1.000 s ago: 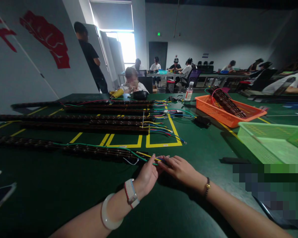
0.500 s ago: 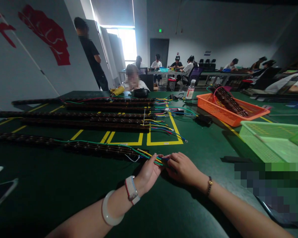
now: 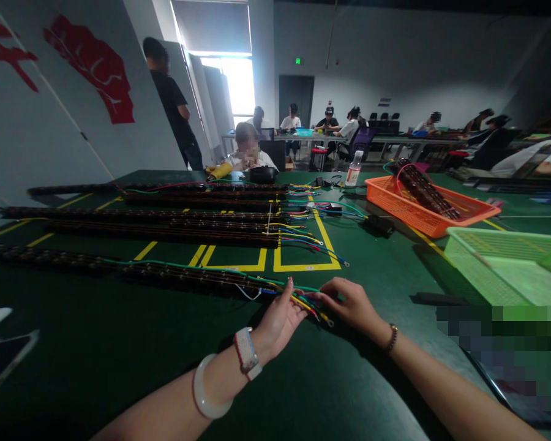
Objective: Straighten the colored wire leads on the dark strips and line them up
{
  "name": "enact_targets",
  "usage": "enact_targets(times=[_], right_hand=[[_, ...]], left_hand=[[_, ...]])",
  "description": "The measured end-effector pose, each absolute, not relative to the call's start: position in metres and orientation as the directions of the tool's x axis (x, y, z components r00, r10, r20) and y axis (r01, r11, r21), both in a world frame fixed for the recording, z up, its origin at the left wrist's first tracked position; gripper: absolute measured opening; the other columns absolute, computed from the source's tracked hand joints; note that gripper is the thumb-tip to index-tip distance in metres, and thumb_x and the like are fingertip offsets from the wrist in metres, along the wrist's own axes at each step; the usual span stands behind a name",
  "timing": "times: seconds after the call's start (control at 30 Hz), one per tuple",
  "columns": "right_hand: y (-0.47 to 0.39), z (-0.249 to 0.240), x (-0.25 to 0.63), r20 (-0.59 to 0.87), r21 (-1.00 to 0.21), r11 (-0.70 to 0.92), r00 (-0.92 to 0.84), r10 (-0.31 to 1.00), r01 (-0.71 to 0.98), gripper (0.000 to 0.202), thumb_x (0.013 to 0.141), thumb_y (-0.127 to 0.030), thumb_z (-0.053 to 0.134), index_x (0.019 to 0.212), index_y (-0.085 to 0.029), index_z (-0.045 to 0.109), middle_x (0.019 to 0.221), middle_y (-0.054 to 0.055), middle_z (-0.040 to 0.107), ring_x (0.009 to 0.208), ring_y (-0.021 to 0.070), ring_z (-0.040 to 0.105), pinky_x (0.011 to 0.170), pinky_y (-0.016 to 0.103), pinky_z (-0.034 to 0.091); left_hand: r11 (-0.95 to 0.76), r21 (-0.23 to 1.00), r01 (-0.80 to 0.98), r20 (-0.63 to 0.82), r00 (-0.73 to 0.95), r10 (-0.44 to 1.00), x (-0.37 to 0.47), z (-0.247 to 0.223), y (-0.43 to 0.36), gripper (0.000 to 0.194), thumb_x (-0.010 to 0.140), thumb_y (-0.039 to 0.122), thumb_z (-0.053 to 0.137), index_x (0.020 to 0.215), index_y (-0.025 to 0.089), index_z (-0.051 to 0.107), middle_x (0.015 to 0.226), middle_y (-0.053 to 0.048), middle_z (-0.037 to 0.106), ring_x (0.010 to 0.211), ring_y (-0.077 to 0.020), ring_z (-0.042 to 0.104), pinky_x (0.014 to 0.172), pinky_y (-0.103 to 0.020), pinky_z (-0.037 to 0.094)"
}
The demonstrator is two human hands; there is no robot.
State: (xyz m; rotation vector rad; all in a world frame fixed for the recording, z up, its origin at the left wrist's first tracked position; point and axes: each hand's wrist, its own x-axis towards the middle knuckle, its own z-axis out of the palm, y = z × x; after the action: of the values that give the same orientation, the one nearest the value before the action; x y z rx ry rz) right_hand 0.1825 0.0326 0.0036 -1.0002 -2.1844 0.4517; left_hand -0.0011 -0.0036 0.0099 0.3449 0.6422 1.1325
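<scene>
My left hand point(image 3: 282, 318) is closed around a bundle of coloured wires point(image 3: 303, 301), yellow, green, red and blue. The wires come out of the right end of a long dark wire harness point(image 3: 188, 274) lying across the table. Ring terminals point(image 3: 330, 323) show on the wire ends beyond my left fingers. My right hand point(image 3: 349, 301) pinches a green wire point(image 3: 310, 288) of this bundle, thumb and forefinger together; the exact grip is partly hidden. A white zip tie point(image 3: 248, 294) hangs loose near the harness end.
More dark harnesses point(image 3: 165, 229) lie in rows behind, over yellow tape outlines point(image 3: 303, 267). At right stand an orange basket point(image 3: 395, 208) holding a harness and a green basket point(image 3: 468, 257). A bottle point(image 3: 354, 168) is on the far side; a person point(image 3: 250, 150) sits across the table.
My right hand has drawn back slightly to the right, its fingers lifting. The ring terminals and wire ends, covered before, now show between my hands. The view has shifted slightly.
</scene>
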Motion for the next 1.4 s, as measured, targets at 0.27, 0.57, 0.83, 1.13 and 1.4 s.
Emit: enact_targets(times=[0.27, 0.57, 0.83, 1.13, 1.4], right_hand=[[0.059, -0.006, 0.177, 0.482, -0.546, 0.592, -0.356, 0.801, 0.592, 0.023, 0.09, -0.037, 0.052, 0.08, -0.019, 0.062, 0.076, 0.004, 0.064, 0.068, 0.0168, 0.058, 0.063, 0.028, 0.046], [0.08, -0.015, 0.172, 0.549, -0.487, 0.581, -0.289, 0.784, 0.652, 0.017, 0.091, -0.026, 0.05, 0.083, -0.018, 0.063, 0.08, 0.004, 0.065, 0.072, 0.017, 0.06, 0.067, 0.029, 0.047], [0.085, -0.016, 0.181, 0.484, -0.301, 0.615, -0.439, 0.757, 0.729, 0.014, 0.088, -0.02, 0.054, 0.085, -0.02, 0.068, 0.083, 0.005, 0.066, 0.079, 0.0192, 0.056, 0.073, 0.031, 0.043], [0.041, 0.01, 0.193, 0.665, -0.069, 0.876, -0.633, 0.397, 0.477, 0.023, 0.09, -0.037, 0.048, 0.094, -0.019, 0.062, 0.086, 0.007, 0.061, 0.082, 0.0206, 0.054, 0.08, 0.039, 0.042], [0.026, 0.011, 0.178, 0.427, 0.214, 0.911, -0.872, 0.237, 0.352, 0.03, 0.086, -0.047, 0.053, 0.091, -0.02, 0.066, 0.109, 0.009, 0.062, 0.101, 0.0218, 0.054, 0.092, 0.038, 0.04]], left_hand=[[0.392, 0.566, -0.725, -0.305, 0.257, 0.917, 0.0, 0.004, -0.002, 0.032, 0.088, 0.043, 0.049, 0.081, 0.013, 0.056, 0.09, -0.014, 0.068, 0.096, -0.0227, 0.063, 0.097, -0.041, 0.042], [0.419, 0.558, -0.717, -0.323, 0.277, 0.905, -0.001, 0.007, -0.002, 0.031, 0.089, 0.041, 0.048, 0.081, 0.013, 0.057, 0.094, -0.015, 0.068, 0.099, -0.023, 0.063, 0.099, -0.041, 0.041], [0.426, 0.546, -0.722, -0.318, 0.291, 0.902, -0.001, 0.009, -0.001, 0.031, 0.09, 0.04, 0.047, 0.081, 0.012, 0.058, 0.098, -0.016, 0.067, 0.102, -0.0229, 0.061, 0.1, -0.04, 0.04], [0.442, 0.54, -0.716, -0.332, 0.302, 0.894, -0.003, 0.006, 0.001, 0.03, 0.089, 0.04, 0.048, 0.082, 0.013, 0.06, 0.097, -0.013, 0.068, 0.103, -0.0211, 0.06, 0.099, -0.037, 0.04], [0.444, 0.529, -0.723, -0.304, 0.327, 0.895, -0.004, 0.003, 0.001, 0.037, 0.089, 0.046, 0.045, 0.084, 0.013, 0.061, 0.098, -0.012, 0.067, 0.101, -0.0208, 0.06, 0.096, -0.035, 0.043]])
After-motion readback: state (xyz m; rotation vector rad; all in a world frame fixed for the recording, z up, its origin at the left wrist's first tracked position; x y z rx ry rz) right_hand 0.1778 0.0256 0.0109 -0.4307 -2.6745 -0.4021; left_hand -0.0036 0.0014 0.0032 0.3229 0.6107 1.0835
